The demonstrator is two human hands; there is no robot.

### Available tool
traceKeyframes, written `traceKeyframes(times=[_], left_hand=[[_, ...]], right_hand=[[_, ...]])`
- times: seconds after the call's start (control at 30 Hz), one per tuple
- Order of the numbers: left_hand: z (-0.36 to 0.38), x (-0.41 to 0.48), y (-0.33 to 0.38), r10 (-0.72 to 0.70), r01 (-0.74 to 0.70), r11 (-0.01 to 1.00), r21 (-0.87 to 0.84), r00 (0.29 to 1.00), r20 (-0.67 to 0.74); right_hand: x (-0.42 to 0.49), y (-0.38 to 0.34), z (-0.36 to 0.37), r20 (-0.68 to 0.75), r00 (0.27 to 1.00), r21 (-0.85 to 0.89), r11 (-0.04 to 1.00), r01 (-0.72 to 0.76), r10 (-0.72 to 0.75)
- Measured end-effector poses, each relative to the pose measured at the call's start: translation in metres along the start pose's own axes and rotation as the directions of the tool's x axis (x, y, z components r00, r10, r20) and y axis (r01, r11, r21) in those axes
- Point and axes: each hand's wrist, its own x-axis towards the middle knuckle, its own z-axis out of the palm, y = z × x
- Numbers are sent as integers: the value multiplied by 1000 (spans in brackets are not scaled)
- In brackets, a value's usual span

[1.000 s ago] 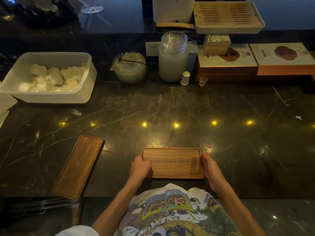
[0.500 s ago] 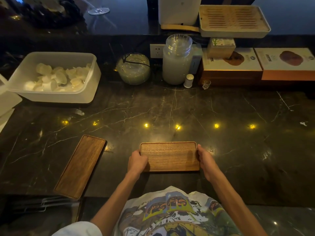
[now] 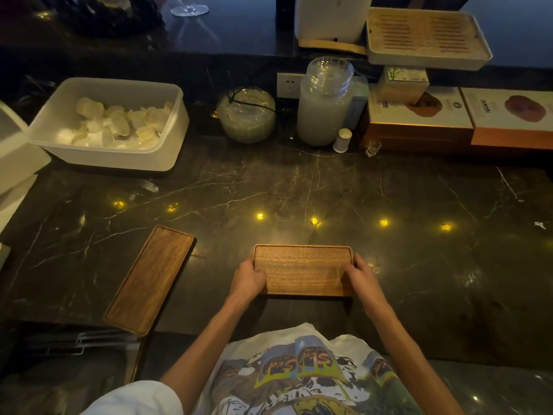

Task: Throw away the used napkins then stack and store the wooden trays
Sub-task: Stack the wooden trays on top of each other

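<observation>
While both hands grip it, the shorter wooden tray (image 3: 302,269) sits near the front edge of the dark marble counter (image 3: 389,190), about midway along it. The left hand (image 3: 247,278) is clamped on the tray's left short end, fingers curled over the rim; the right hand (image 3: 360,274) is clamped on the right short end. Whether the tray rests on the counter or is just lifted cannot be told. The longer wooden tray (image 3: 149,280) lies angled toward the front-left corner, its near end overhanging the front edge, well apart from both hands. A white plastic tub (image 3: 119,157) stands at the back-left of the counter. Compared with 0.5 s ago, the held tray is in nearly the same spot, both hands remain on its ends, and the longer tray has not shifted.
</observation>
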Motion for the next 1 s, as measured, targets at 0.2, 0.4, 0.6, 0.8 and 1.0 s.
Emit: traceKeyframes(times=[0.2, 0.4, 0.6, 0.8, 1.0], left_hand=[[-30, -6, -10, 113, -99, 988, 119, 987, -112], [-100, -16, -63, 157, 42, 863, 504, 925, -347], [-164, -39, -134, -63, 266, 854, 447, 906, -418], [-193, -51, -170, -248, 333, 930, 155, 882, -402], [-205, -44, -175, -552, 331, 790, -516, 750, -364]], right_hand=[[-9, -27, 45, -22, 935, -677, 693, 247, -355], [-5, -82, 134, 448, 815, -732, 372, 571, -368], [-3, -131, 239, 741, 618, -623, 76, 779, -262], [1, -155, 333, 819, 557, -566, -31, 824, -134], [-4, -159, 373, 718, 686, -661, 192, 725, -117]])
